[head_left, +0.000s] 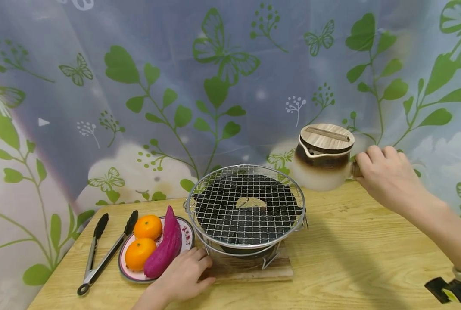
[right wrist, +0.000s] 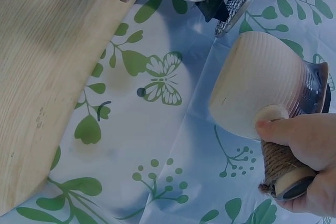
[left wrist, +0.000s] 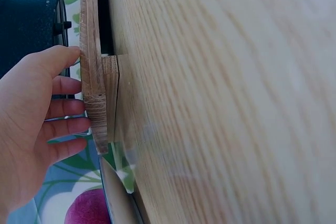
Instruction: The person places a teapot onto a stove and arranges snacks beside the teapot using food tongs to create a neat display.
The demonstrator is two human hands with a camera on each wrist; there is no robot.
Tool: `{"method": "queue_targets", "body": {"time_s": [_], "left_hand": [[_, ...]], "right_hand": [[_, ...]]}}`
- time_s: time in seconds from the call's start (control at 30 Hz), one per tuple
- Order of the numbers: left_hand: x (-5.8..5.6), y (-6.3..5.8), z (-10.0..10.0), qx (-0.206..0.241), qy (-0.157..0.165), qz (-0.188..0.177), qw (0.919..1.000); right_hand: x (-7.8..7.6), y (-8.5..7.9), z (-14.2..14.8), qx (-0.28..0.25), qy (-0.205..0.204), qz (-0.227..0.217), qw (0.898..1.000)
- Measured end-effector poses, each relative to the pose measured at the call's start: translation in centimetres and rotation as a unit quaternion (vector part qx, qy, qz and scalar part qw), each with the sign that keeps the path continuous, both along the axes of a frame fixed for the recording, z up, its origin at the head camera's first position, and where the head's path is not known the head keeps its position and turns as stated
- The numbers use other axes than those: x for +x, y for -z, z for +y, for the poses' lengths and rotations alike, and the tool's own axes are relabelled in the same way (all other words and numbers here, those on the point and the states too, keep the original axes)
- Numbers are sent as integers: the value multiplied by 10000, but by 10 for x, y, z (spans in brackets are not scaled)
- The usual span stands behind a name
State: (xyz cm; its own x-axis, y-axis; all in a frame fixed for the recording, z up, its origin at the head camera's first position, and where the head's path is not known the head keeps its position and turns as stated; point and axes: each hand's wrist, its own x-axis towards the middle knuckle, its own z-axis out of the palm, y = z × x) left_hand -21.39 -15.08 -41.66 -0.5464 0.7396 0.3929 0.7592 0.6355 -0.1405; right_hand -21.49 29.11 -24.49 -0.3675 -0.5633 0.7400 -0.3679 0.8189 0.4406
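Note:
My right hand [head_left: 387,176] grips the rope-wrapped handle [right wrist: 279,161] of a ceramic side-handled teapot [head_left: 321,170]. The pot is cream below and dark brown near the rim, with a wooden lid [head_left: 327,132] on top. It hangs in the air at the right of a round charcoal grill, over the table's back part. At the grill's near left, my left hand [head_left: 185,273] touches the edge of the wooden board [left wrist: 93,51] beneath it, fingers loosely extended. A round wire mesh [head_left: 250,228] covers the grill, with dark lumps visible below.
Left of the grill, a plate [head_left: 190,234] bears a purple sweet potato [head_left: 164,245] and two orange citrus fruits [head_left: 139,254]. Black-tipped metal tongs [head_left: 107,258] lie at the table's far left. A leaf-patterned curtain [head_left: 253,107] hangs behind the wooden table [head_left: 350,258].

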Motion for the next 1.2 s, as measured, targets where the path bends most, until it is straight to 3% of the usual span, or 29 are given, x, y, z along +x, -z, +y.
{"method": "queue_targets", "body": {"time_s": [0.33, 0.57, 0.93, 1.2], "left_hand": [[-2, -1, 1, 55, 4, 69, 10000], [-1, 1, 2, 34, 116, 140, 9998], [-1, -1, 2, -26, -19, -2, 10000], [-1, 2, 1, -1, 33, 119, 9999]], "right_hand": [[0, -7, -1, 84, -151, 77, 9998], [1, -4, -5, 11, -225, -31, 9997], [-1, -7, -13, 71, -271, -70, 9996], [-4, -5, -19, 52, -244, -221, 9994]]}}
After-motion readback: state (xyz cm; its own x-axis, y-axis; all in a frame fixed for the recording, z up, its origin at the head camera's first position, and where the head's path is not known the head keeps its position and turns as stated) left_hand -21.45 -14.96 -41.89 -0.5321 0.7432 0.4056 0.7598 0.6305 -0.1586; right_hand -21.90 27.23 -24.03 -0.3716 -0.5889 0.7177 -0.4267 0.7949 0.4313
